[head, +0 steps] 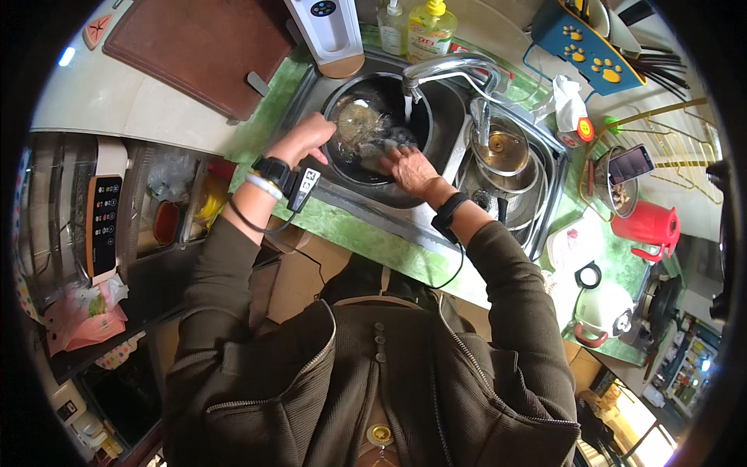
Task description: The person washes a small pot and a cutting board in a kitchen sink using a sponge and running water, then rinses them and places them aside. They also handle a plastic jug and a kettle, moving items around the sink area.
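Note:
A round dark pot (429, 119) sits in the left basin of a steel double sink, with water in it. My left hand (309, 137) is closed at the pot's left rim, its thumb outside. Inside the pot, my right hand (408, 166) reaches into the water with bent fingers over a greyish, blurred thing (373, 153); whether the fingers grip it is hidden. A tan round patch (357, 125) with a mesh-like texture shows at the pot's left, under the water. From the chrome faucet (446, 64) a stream runs into the pot.
The right basin holds a glass bowl (496, 146) stacked on strainers (534, 195). Soap bottles (432, 32) and a white upright device (327, 35) stand behind the sink. A brown cutting board (198, 52) lies left. Cables hang from both wrists. A red jug (648, 227) stands right.

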Demonstrator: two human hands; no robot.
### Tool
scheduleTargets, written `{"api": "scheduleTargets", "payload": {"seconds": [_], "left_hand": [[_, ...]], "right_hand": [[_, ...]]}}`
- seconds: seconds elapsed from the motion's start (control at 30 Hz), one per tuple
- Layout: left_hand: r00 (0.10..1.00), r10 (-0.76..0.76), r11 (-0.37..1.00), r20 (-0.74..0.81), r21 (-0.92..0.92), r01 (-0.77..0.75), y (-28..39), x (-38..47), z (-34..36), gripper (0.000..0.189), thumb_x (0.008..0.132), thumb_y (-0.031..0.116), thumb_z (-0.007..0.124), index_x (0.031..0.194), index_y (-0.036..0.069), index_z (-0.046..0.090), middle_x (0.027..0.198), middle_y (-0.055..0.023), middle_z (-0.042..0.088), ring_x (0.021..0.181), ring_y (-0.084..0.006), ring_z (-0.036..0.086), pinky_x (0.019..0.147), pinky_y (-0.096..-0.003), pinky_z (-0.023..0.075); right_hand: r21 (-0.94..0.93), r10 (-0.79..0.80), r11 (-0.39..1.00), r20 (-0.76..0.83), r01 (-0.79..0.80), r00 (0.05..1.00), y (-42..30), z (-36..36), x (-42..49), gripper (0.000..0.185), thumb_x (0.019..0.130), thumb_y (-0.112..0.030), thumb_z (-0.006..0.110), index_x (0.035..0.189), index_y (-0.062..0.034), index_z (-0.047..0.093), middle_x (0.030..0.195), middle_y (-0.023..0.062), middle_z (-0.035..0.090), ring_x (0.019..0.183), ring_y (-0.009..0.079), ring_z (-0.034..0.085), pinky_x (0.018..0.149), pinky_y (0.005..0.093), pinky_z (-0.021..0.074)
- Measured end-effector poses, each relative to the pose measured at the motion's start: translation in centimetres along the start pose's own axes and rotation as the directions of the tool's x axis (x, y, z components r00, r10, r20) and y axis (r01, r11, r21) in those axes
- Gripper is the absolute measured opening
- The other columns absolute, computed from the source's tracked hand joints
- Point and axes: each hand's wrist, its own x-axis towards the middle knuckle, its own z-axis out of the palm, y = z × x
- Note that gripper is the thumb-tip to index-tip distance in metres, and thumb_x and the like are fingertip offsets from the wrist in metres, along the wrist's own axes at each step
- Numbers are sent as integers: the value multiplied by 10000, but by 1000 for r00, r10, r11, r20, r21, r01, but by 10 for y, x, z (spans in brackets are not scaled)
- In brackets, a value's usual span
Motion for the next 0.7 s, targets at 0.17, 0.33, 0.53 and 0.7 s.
{"api": "scheduleTargets", "payload": {"seconds": [0.17, 0.33, 0.53, 0.7], "left_hand": [[895, 245, 762, -373, 645, 60, 22, 12, -1, 464, 837, 273, 534, 1194, -24, 542, 1117, -249, 602, 990, -386, 613, 807, -458, 530], [818, 154, 988, -554, 71, -137, -12, 4, 58, 685, 806, 242, 541, 1429, 122, 281, 1116, -270, 592, 1019, -394, 598, 861, -452, 494], [981, -9, 877, -193, -474, -85, -38, -6, 69, 835, 867, 76, 420, 1461, 112, -165, 1302, -288, 399, 990, -355, 581, 622, -462, 583], [975, 4, 984, -223, -172, -44, -28, -12, 53, 784, 874, 90, 411, 1484, 110, -80, 1165, -262, 549, 802, -297, 646, 556, -376, 586]], "right_hand": [[71, -55, 995, -150, 66, 987, -17, -7, 17, 149, 793, -163, 522, 894, -60, 562, 800, 122, 598, 730, 265, 627, 624, 364, 502], [378, 288, 912, -310, -160, 906, -49, -29, 42, 138, 788, -174, 568, 839, -49, 538, 751, 134, 605, 696, 290, 631, 615, 379, 505], [578, 271, 803, -140, -144, 952, -57, -39, 26, 457, 804, -253, 641, 1184, -58, 477, 972, 197, 602, 869, 358, 621, 770, 435, 493], [624, 51, 736, 336, -263, 941, -18, -26, 12, 456, 958, -452, 345, 1310, -203, 493, 1169, 162, 547, 1176, 345, 475, 932, 547, 376]]}}
